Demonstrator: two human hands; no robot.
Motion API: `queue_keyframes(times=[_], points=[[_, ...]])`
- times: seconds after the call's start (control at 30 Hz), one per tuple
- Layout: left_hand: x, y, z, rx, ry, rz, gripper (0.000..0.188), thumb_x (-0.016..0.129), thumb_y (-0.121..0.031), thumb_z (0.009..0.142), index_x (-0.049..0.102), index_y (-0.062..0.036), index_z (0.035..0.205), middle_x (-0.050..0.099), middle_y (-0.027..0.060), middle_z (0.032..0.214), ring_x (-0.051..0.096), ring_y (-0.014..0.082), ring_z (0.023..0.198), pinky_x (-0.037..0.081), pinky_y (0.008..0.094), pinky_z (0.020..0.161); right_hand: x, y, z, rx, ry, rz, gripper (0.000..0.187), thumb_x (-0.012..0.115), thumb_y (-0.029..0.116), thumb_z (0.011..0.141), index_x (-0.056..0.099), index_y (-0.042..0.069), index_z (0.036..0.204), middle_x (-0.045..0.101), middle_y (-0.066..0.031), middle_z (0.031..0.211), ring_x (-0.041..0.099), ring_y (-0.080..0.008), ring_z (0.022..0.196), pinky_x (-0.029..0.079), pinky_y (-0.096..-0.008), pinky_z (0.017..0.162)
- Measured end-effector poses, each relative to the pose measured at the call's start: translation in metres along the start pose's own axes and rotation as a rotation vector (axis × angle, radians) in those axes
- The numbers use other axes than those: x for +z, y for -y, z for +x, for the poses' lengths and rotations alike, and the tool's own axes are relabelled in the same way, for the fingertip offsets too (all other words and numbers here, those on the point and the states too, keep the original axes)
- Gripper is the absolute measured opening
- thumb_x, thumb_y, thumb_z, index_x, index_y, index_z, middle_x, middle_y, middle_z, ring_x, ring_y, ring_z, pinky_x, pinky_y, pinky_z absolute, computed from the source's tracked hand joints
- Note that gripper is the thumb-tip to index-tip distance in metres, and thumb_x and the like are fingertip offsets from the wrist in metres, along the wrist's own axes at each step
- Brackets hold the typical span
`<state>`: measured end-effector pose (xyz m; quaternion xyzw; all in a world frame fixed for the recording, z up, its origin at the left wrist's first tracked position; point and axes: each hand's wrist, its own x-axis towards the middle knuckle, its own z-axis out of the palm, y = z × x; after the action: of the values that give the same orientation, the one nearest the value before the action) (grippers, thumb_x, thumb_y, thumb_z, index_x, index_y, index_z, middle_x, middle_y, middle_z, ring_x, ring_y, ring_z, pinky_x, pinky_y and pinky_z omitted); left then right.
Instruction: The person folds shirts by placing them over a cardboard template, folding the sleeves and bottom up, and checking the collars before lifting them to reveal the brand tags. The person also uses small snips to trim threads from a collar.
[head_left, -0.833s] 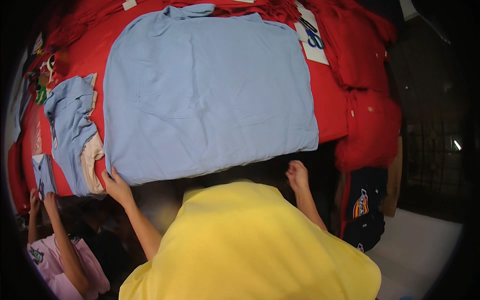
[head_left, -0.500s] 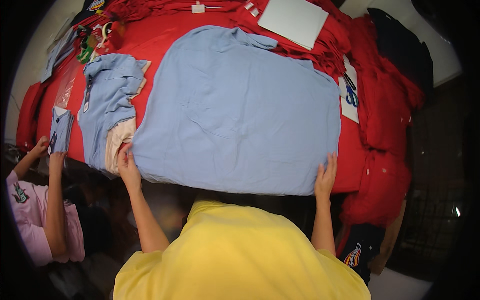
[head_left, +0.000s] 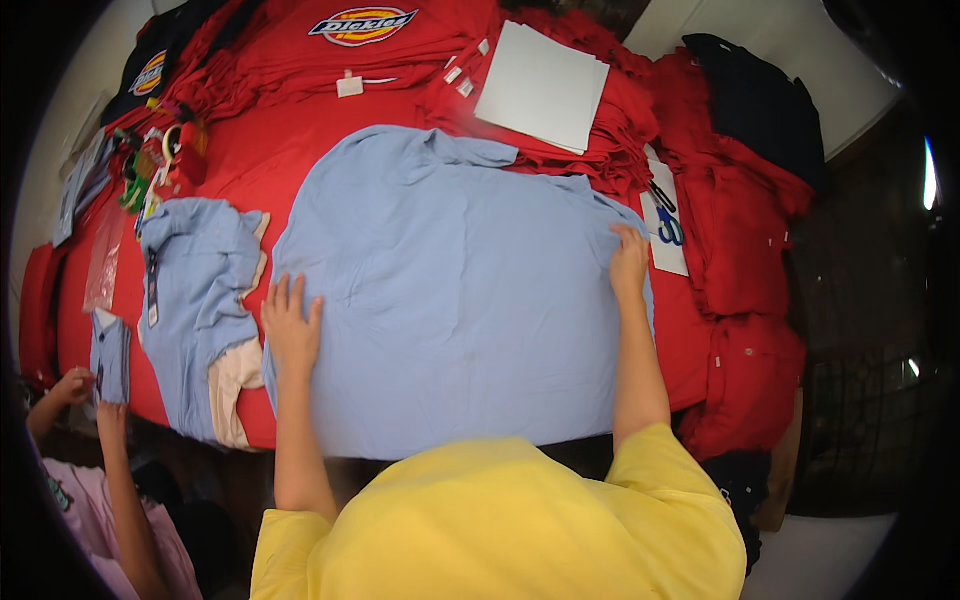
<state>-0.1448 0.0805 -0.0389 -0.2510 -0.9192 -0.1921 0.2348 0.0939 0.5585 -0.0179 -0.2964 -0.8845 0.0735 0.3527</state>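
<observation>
A large light blue shirt [head_left: 460, 310] lies spread over the red-covered table, wide in front of me, with its near edge by my body. My left hand [head_left: 292, 318] rests flat on its left side, fingers spread. On the right side of the shirt, near its upper right edge, my right hand [head_left: 629, 262] has bent fingers drawn together on the cloth. Just left of my left hand lies a second light blue garment [head_left: 200, 290] with a dark hang tag and cream cloth [head_left: 238, 385] showing from under it.
Red folded garments [head_left: 745, 250] are stacked at right, with a dark garment [head_left: 765, 110] on top. White sheets [head_left: 545, 88] lie on red cloth at the back. Blue-handled scissors [head_left: 669, 230] rest beside the shirt. Tape rolls [head_left: 170, 145] stand back left. A co-worker's hands [head_left: 75, 385] hold a small folded blue garment.
Both my hands have moved from the shirt's near corners farther up along its sides. My view has shifted, so the table shows lower in the picture.
</observation>
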Motion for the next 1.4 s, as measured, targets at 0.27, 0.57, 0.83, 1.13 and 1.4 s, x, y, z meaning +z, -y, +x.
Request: queue_keyframes(times=[0.27,0.57,0.83,1.13,1.4], points=[[0.058,0.001,0.101,0.115,0.239,-0.341,0.036,0.058,-0.029,0.091,0.060,-0.0142,0.124,0.051,0.0099,0.136,0.038,0.0327,0.132,0.025,0.0535,0.109,0.064,0.008,0.108,0.297,0.385,-0.356,0.024,0.058,0.024,0.091,0.064,0.008,0.108,0.063,-0.0151,0.111,0.055,-0.0366,0.105,0.042,-0.0481,0.089],[0.094,-0.035,0.158,-0.059,0.300,0.037,0.052,0.056,-0.043,0.091,0.050,-0.0231,0.138,0.036,0.0079,0.151,0.022,0.0311,0.143,0.014,0.0536,0.114,0.084,-0.065,0.107,0.453,-0.144,-0.717,0.027,0.055,0.034,0.092,0.057,0.010,0.102,0.060,-0.0119,0.108,0.054,-0.0329,0.101,0.041,-0.0483,0.079],[0.097,-0.028,0.164,0.083,0.268,-0.020,0.058,0.057,-0.046,0.089,0.048,-0.0194,0.139,0.037,0.0069,0.150,0.024,0.0307,0.142,0.012,0.0534,0.115,0.098,0.042,0.039,-0.087,0.049,-0.072,0.028,0.058,0.013,0.088,0.061,0.009,0.115,0.059,-0.0097,0.120,0.049,-0.0281,0.117,0.035,-0.0454,0.097],[0.102,-0.023,0.167,0.100,0.267,-0.035,0.061,0.055,-0.050,0.089,0.046,-0.0193,0.141,0.035,0.0058,0.151,0.022,0.0301,0.143,0.010,0.0532,0.116,0.100,0.064,0.092,0.054,-0.002,0.104,0.017,0.054,0.012,0.089,0.066,0.005,0.099,0.064,-0.0100,0.104,0.057,-0.0322,0.100,0.043,-0.0460,0.085],[0.099,-0.024,0.163,0.073,0.287,-0.006,0.063,0.053,-0.052,0.089,0.044,-0.0192,0.142,0.034,0.0051,0.152,0.021,0.0286,0.144,0.010,0.0522,0.116,0.117,0.062,0.091,0.093,0.027,0.133,0.018,0.059,0.018,0.088,0.067,0.003,0.095,0.064,-0.0145,0.090,0.059,-0.0322,0.087,0.045,-0.0423,0.079]])
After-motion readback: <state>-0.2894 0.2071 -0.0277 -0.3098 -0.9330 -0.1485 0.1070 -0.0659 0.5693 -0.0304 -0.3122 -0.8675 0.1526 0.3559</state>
